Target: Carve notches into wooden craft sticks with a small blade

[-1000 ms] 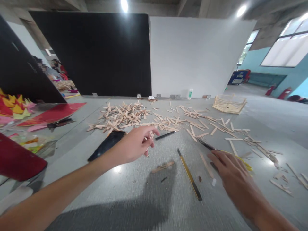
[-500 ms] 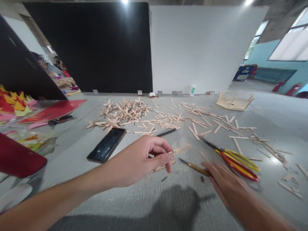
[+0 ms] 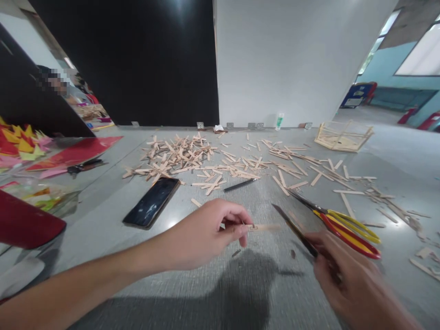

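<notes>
Between thumb and fingers, my left hand [image 3: 215,233] pinches a flat wooden craft stick [image 3: 263,227] with small dark marks on it. The stick's free end points right and is blurred. My right hand [image 3: 343,270] is closed around the handle of a craft knife [image 3: 297,231], its blade pointing up and left toward the stick. Just beyond the right hand lie scissors [image 3: 347,229] with red and yellow handles. Past the left hand a black pen [image 3: 240,184] rests on the table. A small dark scrap [image 3: 236,253] lies under the left hand.
Many loose craft sticks [image 3: 178,156] are heaped and scattered across the grey table. A phone [image 3: 151,201] lies left, near a red cylindrical object [image 3: 29,220]. A small stick-built frame [image 3: 343,136] and a glue bottle [image 3: 279,121] stand at the back, before upright panels [image 3: 292,59].
My right hand has picked the craft knife up from the table and now grips it. The left hand has lowered slightly with its stick. The view has tilted down a little.
</notes>
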A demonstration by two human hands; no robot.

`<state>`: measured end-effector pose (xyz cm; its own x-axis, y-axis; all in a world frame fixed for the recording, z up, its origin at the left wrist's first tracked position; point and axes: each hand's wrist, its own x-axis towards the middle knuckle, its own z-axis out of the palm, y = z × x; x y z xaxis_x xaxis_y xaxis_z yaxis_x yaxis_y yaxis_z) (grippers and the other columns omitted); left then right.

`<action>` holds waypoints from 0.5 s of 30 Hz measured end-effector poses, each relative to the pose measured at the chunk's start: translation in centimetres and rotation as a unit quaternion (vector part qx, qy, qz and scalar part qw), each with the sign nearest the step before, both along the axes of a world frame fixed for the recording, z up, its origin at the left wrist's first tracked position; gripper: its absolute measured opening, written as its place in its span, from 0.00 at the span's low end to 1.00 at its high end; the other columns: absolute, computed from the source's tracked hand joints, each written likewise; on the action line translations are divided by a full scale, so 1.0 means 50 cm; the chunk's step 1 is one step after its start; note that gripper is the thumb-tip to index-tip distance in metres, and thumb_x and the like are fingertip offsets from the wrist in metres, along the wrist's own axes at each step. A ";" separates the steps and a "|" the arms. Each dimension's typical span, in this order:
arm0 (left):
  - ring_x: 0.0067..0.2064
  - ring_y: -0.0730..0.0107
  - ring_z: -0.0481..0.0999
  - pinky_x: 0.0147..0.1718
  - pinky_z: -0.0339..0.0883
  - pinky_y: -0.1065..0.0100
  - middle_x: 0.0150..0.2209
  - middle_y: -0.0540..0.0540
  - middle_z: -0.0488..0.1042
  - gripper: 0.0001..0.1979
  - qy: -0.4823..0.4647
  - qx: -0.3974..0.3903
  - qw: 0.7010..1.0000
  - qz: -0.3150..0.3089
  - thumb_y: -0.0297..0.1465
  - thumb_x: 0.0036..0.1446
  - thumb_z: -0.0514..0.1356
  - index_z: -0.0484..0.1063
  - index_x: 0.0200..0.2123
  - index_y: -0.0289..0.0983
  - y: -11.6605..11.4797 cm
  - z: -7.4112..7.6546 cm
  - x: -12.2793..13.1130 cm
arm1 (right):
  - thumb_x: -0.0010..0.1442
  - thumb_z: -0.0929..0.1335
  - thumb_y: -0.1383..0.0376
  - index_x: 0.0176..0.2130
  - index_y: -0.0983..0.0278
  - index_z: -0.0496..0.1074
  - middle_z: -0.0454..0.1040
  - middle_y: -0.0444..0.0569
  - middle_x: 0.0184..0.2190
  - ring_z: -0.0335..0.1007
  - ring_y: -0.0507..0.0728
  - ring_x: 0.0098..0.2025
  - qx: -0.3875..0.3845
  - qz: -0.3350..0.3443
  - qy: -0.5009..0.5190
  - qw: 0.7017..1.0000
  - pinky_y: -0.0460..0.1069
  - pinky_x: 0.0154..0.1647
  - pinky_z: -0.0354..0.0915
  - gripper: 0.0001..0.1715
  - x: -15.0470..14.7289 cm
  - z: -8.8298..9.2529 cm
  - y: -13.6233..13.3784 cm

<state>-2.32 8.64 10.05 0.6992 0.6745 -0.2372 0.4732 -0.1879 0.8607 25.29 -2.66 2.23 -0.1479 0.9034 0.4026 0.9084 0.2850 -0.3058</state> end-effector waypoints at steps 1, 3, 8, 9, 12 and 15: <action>0.32 0.72 0.71 0.29 0.58 0.70 0.37 0.51 0.83 0.11 0.000 -0.010 1.000 -0.003 0.35 0.71 0.57 0.77 0.40 0.39 0.002 -0.013 0.003 | 0.70 0.59 0.67 0.52 0.54 0.65 0.79 0.44 0.32 0.80 0.53 0.28 -0.002 0.004 0.025 1.000 0.44 0.28 0.75 0.13 -0.005 0.005 -0.004; 0.33 0.71 0.74 0.31 0.61 0.71 0.36 0.49 0.84 0.09 0.000 -0.030 1.000 -0.009 0.33 0.70 0.57 0.76 0.39 0.38 0.006 -0.041 0.010 | 0.71 0.58 0.68 0.53 0.54 0.64 0.79 0.40 0.28 0.77 0.52 0.22 -0.005 0.023 0.036 0.999 0.43 0.22 0.71 0.15 -0.014 0.014 -0.014; 0.25 0.73 0.69 0.23 0.60 0.73 0.32 0.48 0.83 0.08 0.007 -0.071 0.997 -0.016 0.31 0.68 0.57 0.73 0.36 0.37 0.011 -0.098 0.025 | 0.75 0.58 0.64 0.60 0.63 0.66 0.85 0.52 0.44 0.86 0.57 0.38 0.041 0.069 -0.061 0.995 0.46 0.32 0.79 0.19 -0.027 0.016 -0.027; 0.24 0.74 0.68 0.22 0.60 0.73 0.31 0.48 0.82 0.08 0.010 -0.075 0.997 -0.017 0.31 0.68 0.57 0.72 0.35 0.37 0.011 -0.105 0.026 | 0.76 0.58 0.63 0.59 0.64 0.68 0.85 0.52 0.44 0.86 0.57 0.37 0.044 0.080 -0.074 0.993 0.46 0.31 0.79 0.19 -0.025 0.013 -0.026; 0.24 0.74 0.69 0.21 0.60 0.74 0.30 0.48 0.82 0.10 0.016 -0.078 0.997 -0.019 0.32 0.68 0.58 0.72 0.32 0.37 0.012 -0.117 0.027 | 0.77 0.56 0.66 0.57 0.69 0.71 0.85 0.54 0.39 0.86 0.58 0.33 0.059 0.133 -0.131 0.981 0.48 0.24 0.76 0.20 -0.013 0.000 -0.027; 0.24 0.74 0.70 0.22 0.62 0.74 0.30 0.47 0.82 0.12 0.021 -0.073 0.997 -0.020 0.33 0.69 0.57 0.72 0.32 0.37 0.016 -0.124 0.026 | 0.75 0.55 0.72 0.63 0.73 0.68 0.86 0.57 0.42 0.86 0.59 0.34 0.054 0.158 -0.164 0.972 0.48 0.22 0.76 0.25 0.001 -0.017 -0.039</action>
<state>-1.00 9.42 3.84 0.7128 0.6020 -0.3599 0.5037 -0.0823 0.8599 25.32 -4.62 1.35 -0.5469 0.7470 0.3780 0.8142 0.5797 0.0323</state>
